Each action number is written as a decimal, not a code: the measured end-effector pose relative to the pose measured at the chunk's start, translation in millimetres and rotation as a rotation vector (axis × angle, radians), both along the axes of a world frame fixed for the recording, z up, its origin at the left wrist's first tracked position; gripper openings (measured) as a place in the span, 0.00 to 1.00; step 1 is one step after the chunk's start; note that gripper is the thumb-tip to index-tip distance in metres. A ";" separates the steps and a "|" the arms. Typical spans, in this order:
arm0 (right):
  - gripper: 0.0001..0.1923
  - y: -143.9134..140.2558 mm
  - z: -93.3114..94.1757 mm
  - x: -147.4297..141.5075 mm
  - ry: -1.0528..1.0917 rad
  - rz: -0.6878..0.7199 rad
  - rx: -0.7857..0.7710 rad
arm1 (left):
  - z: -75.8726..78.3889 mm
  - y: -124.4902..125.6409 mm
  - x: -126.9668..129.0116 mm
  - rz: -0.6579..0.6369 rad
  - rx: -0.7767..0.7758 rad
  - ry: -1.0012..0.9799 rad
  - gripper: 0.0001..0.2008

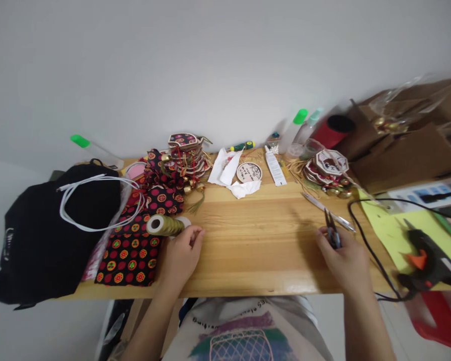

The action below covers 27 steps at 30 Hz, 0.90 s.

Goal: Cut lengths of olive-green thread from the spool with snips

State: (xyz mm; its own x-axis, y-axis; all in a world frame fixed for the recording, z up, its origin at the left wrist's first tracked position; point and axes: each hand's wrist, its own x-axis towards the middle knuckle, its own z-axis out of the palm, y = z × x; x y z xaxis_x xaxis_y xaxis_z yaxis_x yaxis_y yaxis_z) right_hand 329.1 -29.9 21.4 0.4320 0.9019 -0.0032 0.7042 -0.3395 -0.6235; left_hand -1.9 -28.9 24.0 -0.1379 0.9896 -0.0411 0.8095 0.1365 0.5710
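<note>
My left hand (185,253) rests on the table with its fingers curled closed; whether anything is inside them is hidden. Just beside it, a spool of olive thread (169,226) lies on its side, partly on the patterned fabric (130,259). Over the right part of the table, my right hand (344,258) is closed on small pliers (332,233), their dark pointed jaws facing away from me and slightly apart. Close beyond the jaws lies a slim silver pen-like tool (328,211).
A black cloth bag (56,235) with a coiled white cable (101,228) sits left. Stacked patterned ornaments (188,155), a round card (249,172), a white tube (275,168) and octagonal ornaments (328,165) line the back. A glue gun (430,260), its black cord and a cardboard box (409,155) occupy the right.
</note>
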 end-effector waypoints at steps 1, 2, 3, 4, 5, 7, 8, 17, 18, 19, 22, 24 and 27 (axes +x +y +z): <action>0.17 1.6 0.2 3.4 -0.049 -0.020 -0.010 | -0.8 -0.4 -0.1 -0.011 0.023 0.068 0.12; 0.17 3.2 0.1 6.0 -0.089 -0.034 -0.023 | -1.7 -0.6 -0.1 -0.020 0.043 0.125 0.12; 0.17 4.9 -0.2 7.7 -0.118 -0.044 -0.037 | -2.6 -0.5 0.1 -0.025 0.058 0.176 0.12; 0.17 6.6 -0.7 8.7 -0.136 -0.050 -0.051 | -3.3 -0.3 0.2 -0.027 0.068 0.221 0.13; 0.17 8.3 -1.4 9.1 -0.146 -0.056 -0.062 | -4.0 0.2 0.3 -0.029 0.075 0.262 0.13; 0.17 11.4 -2.8 8.7 -0.152 -0.060 -0.073 | -5.3 1.2 0.2 -0.033 0.088 0.327 0.13; 0.17 12.7 -3.4 8.2 -0.152 -0.058 -0.075 | -6.0 1.5 -0.1 -0.036 0.094 0.352 0.14; 0.14 19.1 -2.8 5.3 -0.185 -0.075 -0.111 | -15.6 -0.9 -2.2 -0.045 0.201 0.485 0.14; 0.13 19.2 -3.1 5.5 -0.192 -0.074 -0.110 | -16.2 -1.2 -2.1 -0.047 0.205 0.493 0.14; 0.13 19.3 -3.6 5.7 -0.204 -0.073 -0.109 | -16.7 -1.4 -2.0 -0.049 0.205 0.498 0.14; 0.13 20.1 -4.6 5.7 -0.247 -0.075 -0.124 | -18.8 -1.6 -1.8 -0.029 0.192 0.509 0.15; 0.12 21.1 -4.4 5.3 -0.267 -0.087 -0.173 | -20.5 -1.5 -1.6 -0.007 0.180 0.518 0.16; 0.13 22.7 -3.5 4.9 -0.284 -0.095 -0.229 | -22.6 -1.7 -1.5 0.006 0.176 0.525 0.17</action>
State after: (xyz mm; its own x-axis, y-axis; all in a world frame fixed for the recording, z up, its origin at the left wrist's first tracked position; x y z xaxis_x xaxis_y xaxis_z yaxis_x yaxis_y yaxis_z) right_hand 334.0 -7.2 18.0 0.5265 0.8474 -0.0683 0.7968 -0.5199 -0.3080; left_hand -3.4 -30.6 1.4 -0.1007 0.9745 0.2005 0.9912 0.0807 0.1052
